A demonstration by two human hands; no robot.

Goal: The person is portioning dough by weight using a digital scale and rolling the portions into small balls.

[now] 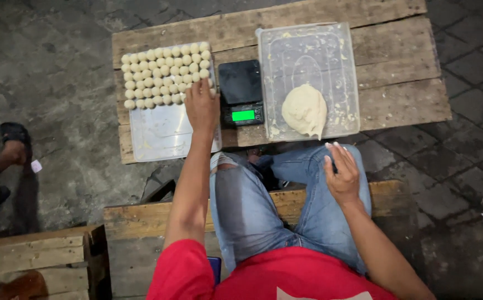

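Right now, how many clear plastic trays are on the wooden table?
2. One tray lies left of the black scale, holding rows of small dough balls, with the left hand over it. The other tray lies right of the scale, holding a dough lump.

Setting was an outdoor, makeshift food-prep spot. Rough plank table (397,61) stood on stone paving (53,61); digital scale (241,91) at 12 o'clock, dough lump (305,110) at 1 o'clock.
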